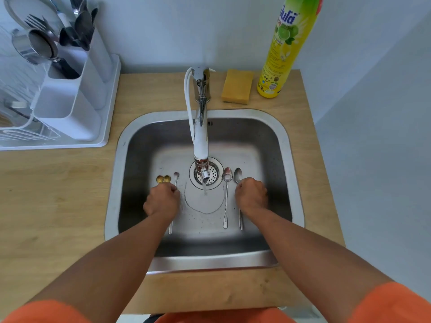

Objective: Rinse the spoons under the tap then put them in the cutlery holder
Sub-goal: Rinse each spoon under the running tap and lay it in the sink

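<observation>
Several spoons lie on the floor of the steel sink (289,145). My left hand (162,201) is curled over the left group: two gold spoons (163,179) and a small steel spoon (176,177), whose handle shows below my wrist. My right hand (251,197) grips the rightmost steel spoon (238,174) near its neck. Another steel spoon (226,197) lies free between that hand and the drain. The tap (201,136) runs a thin stream onto the sink floor. The white cutlery holder (77,89) stands at the back left with forks and spoons in its far compartments.
A white dish rack tray (109,127) carries the holder on the wooden counter (58,206). A yellow sponge (237,86) and a tall yellow dish soap bottle (286,47) stand behind the sink on the right. A white hose loops beside the tap.
</observation>
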